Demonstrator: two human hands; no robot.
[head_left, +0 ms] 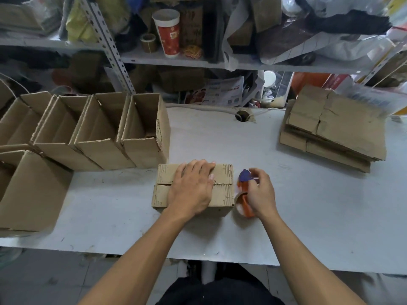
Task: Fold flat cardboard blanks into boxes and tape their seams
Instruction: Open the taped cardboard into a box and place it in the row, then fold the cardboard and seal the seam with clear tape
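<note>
Left hand (pixel 193 188) presses flat on the box (pixel 222 190); right hand (pixel 261 191) beside it grips the tape dispenser (pixel 243 202).

Left hand (pixel 193 188) lies flat, fingers (pixel 203 167) straight; right hand (pixel 259 191) curled, gripping.

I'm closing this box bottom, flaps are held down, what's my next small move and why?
Probably bring the tape dispenser in your right hand to the near end of the seam: your left hand presses both flaps of the box flat, and no tape shows there.
</note>
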